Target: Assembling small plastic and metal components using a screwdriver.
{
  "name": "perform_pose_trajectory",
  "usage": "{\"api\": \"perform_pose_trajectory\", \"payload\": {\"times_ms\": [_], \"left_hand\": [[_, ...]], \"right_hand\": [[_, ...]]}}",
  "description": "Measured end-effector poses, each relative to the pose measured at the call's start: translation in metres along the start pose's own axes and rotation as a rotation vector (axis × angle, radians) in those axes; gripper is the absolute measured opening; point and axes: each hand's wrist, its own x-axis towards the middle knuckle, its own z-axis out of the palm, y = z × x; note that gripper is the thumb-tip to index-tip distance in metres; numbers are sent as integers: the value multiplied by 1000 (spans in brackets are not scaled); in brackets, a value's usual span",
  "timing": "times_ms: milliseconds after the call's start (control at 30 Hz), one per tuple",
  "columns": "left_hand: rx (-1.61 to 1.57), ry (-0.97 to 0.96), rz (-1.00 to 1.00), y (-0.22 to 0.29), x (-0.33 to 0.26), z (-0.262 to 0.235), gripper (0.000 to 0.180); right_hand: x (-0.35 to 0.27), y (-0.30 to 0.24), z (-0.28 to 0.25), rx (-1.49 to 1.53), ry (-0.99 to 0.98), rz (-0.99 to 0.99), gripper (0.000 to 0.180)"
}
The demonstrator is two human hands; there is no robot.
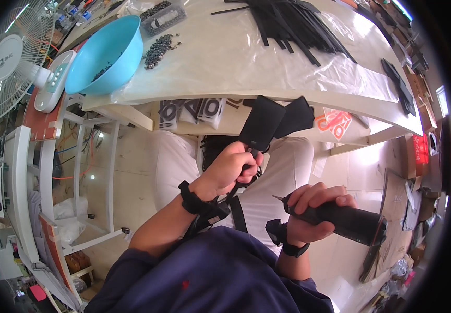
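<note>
1. Nearest the camera is the person's dark blue sleeve (220, 276), filling the lower middle of the view, with both forearms rising out of it.
2. The right hand (314, 211) is clenched around a black electric screwdriver (340, 219), whose thin bit points left toward the other hand; a dark strap circles that wrist.
3. The left hand (230, 169), also with a black wrist strap, grips the lower end of a flat black part (262, 123), fingers closed on it, holding it up above the lap and just below the table edge.
4. A second black flap (296, 117) fans out beside that part to the right, touching it; whether they are one piece I cannot tell.
5. The white-clad lap (283, 172) lies beneath both hands, black straps hanging across it.
6. The table (246, 68) is pale and covered in clear plastic sheet. On it sit a light blue bowl (103, 55) at the left edge, a heap of small dark screws (158, 49) beside it, and a pile of long black strips (293, 23) further right.
7. A white fan (11, 62) stands at the far left, with a white frame rack (95, 172) below it.
8. The floor is pale; cardboard and clutter crowd the right side.
</note>
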Motion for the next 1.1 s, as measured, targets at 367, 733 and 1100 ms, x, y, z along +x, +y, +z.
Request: {"api": "perform_pose_trajectory", "payload": {"times_ms": [367, 733, 1100], "left_hand": [[473, 129, 10, 15, -35, 3, 23], [558, 365, 114, 12, -59, -19, 14], [319, 165, 172, 7, -100, 1, 28]], "right_hand": [[-7, -5, 1, -37, -4, 33, 51], [-10, 2, 26, 58, -56, 115, 54], [0, 5, 51, 252, -77, -10, 55]]}}
